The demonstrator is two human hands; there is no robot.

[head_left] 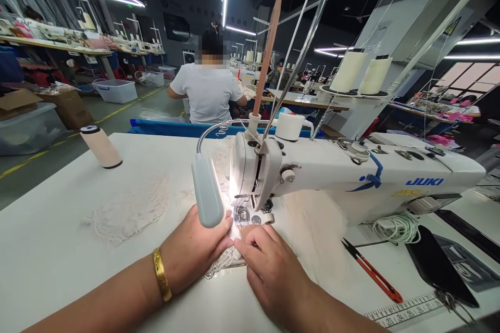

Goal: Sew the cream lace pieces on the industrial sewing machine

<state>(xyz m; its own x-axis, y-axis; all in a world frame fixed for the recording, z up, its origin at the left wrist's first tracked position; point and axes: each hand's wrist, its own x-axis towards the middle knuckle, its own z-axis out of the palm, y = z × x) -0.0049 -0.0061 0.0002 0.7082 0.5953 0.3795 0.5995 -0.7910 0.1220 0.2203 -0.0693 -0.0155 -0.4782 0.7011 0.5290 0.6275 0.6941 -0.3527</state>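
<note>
Both hands are at the needle area of a white sewing machine [320,166] marked JUKI. My left hand [197,242], below a gold bracelet [161,274], presses a piece of cream lace [224,264] with closed fingers; the grey lamp head [210,190] hides part of them. With curled fingers, my right hand [269,265] pinches the lace's edge beside the left fingertips. The lace lies under the lit presser foot, whose needle I cannot make out. Another lace piece [128,208] rests flat on the white table [58,239] at left.
A thread cone [102,146] stands at the table's far left. Red thread snips [373,272], a ruler [408,312] and coiled light-green cord [396,229] lie at right. A pencil [268,52] stands upright on the machine head. A person in a white shirt [207,91] sits ahead.
</note>
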